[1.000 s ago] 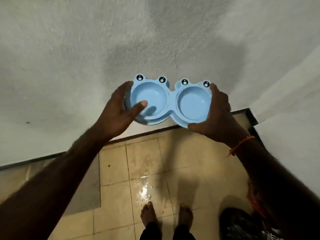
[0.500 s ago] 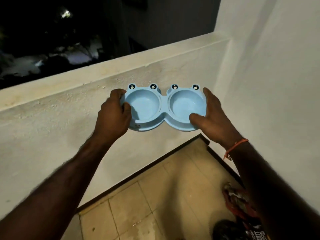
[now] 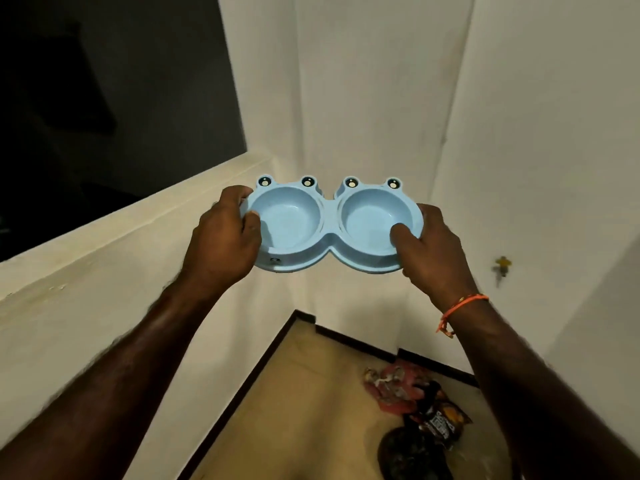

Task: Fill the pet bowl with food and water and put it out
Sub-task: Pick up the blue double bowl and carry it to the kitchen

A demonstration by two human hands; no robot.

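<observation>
I hold a light blue double pet bowl (image 3: 329,233) level in the air at chest height, in front of a white wall corner. It has two round wells, both empty, and small frog eyes along its far rim. My left hand (image 3: 225,237) grips its left end, thumb over the rim. My right hand (image 3: 429,247) grips its right end, thumb inside the right well. An orange thread circles my right wrist.
A low white parapet wall (image 3: 104,251) runs along the left, with darkness beyond it. White walls close the corner ahead and to the right, where a small tap (image 3: 501,266) sticks out. On the tiled floor (image 3: 304,410) below lie printed bags (image 3: 415,403) and a dark round object (image 3: 412,455).
My view has swung up and to the right, from the floor and my feet to the wall corner. The bowl stays in both hands; my left thumb has closed over the rim.
</observation>
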